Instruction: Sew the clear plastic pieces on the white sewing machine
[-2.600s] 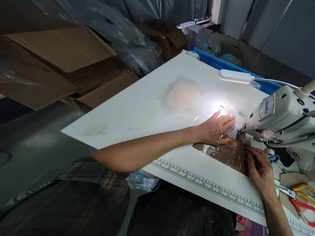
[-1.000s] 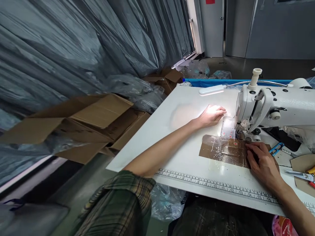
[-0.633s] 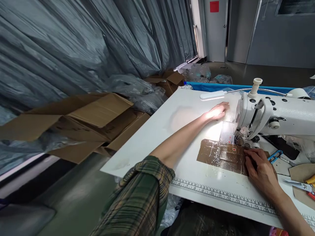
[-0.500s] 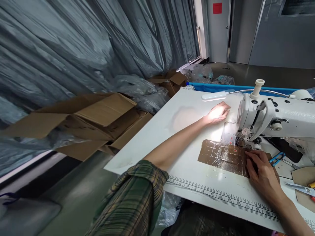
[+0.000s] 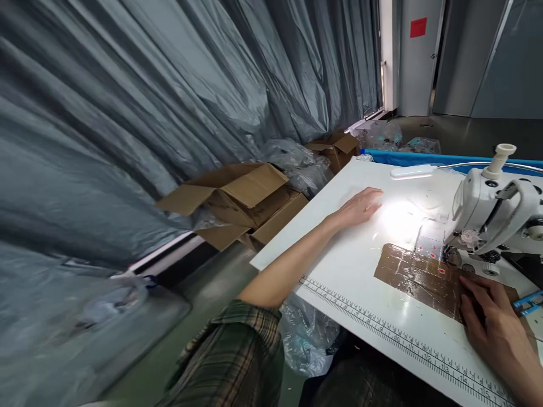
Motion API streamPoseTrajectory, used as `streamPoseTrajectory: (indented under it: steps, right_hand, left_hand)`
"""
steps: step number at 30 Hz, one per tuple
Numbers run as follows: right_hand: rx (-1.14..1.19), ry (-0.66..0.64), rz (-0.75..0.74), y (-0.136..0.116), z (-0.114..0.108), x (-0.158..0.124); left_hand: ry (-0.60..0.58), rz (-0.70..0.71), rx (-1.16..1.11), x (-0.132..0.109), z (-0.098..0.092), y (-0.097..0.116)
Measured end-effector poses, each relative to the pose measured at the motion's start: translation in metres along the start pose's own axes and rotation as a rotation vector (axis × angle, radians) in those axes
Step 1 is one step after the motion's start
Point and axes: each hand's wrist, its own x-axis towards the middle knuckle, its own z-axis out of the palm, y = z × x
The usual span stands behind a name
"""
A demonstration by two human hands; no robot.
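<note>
My left hand (image 5: 360,208) is over the white table's left part, away from the sewing machine (image 5: 479,209), with loosely stretched fingers and nothing visible in them. My right hand (image 5: 492,316) rests on the right part of a brown, tape-covered sheet (image 5: 418,278) on the machine bed, its thumb and forefinger apart. Beside the presser foot lies a small clear plastic piece (image 5: 429,238) with red marks. Bright lamp light falls on the table between my left hand and the machine.
A printed ruler (image 5: 382,330) runs along the front edge of the table (image 5: 339,265). Blue thread snips (image 5: 528,303) lie right of my right hand. A white lamp (image 5: 413,172) stands at the back. Open cardboard boxes (image 5: 250,192) and plastic bags (image 5: 305,164) are left of the table.
My view has turned left, so the table and machine appear further right. My left hand has drawn back leftward from beside the machine, its fingers straighter. My right hand stays on the brown sheet.
</note>
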Motion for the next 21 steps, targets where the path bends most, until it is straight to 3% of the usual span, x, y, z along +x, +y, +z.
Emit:
streamPoseTrajectory:
  steps: [3, 7, 10, 16, 21]
  right_hand:
    - [-0.033, -0.013, -0.016, 0.002, 0.002, -0.002]
    - [-0.062, 0.002, -0.05, 0.007, 0.005, -0.004]
    - [-0.065, 0.001, -0.05, 0.011, 0.008, -0.006]
    - [-0.068, -0.022, 0.023, 0.013, 0.012, -0.01]
    - [-0.082, -0.014, -0.014, 0.01, 0.01, -0.008]
  left_hand:
    - [0.186, -0.114, -0.07, -0.026, -0.011, -0.021]
    - [0.337, -0.22, -0.177, -0.051, -0.005, -0.033]
    - [0.336, -0.228, -0.202, -0.056, 0.008, -0.032]
    - [0.194, -0.155, -0.083, -0.055, 0.019, -0.026]
    - [0.297, -0.147, -0.107, -0.058, 0.019, -0.022]
